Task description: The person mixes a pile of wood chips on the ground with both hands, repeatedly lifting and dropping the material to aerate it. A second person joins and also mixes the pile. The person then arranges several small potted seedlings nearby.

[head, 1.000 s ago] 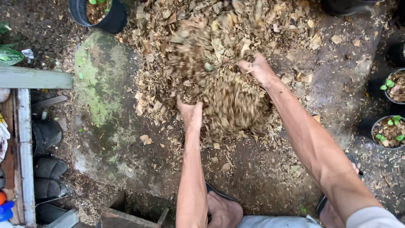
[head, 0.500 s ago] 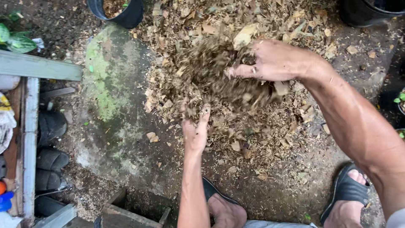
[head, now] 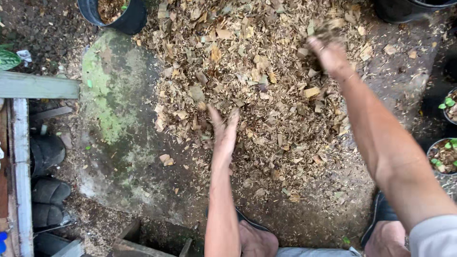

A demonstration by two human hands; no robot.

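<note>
Pile of dry leaves and wood shavings [head: 257, 85]: spread over the concrete slab [head: 119, 157], filling the upper centre of the view.

Left hand [head: 223, 133]: at centre, fingers stretched flat and together, palm turned inward, lying against the near edge of the pile; holds nothing.

Right hand [head: 328, 54]: at 1 o'clock, blurred, raised over the pile with loose litter at its fingertips; whether it grips any cannot be told.

Black pot with soil [head: 114, 14]: at 11 o'clock, beside the pile.

Small pots with seedlings [head: 445, 143]: at 3 o'clock, well apart from the hands.

Dark shoes [head: 47, 171]: at 8 o'clock, beside a pale wooden frame [head: 21, 152].

Sandalled feet [head: 257, 238]: at 6 o'clock.
</note>
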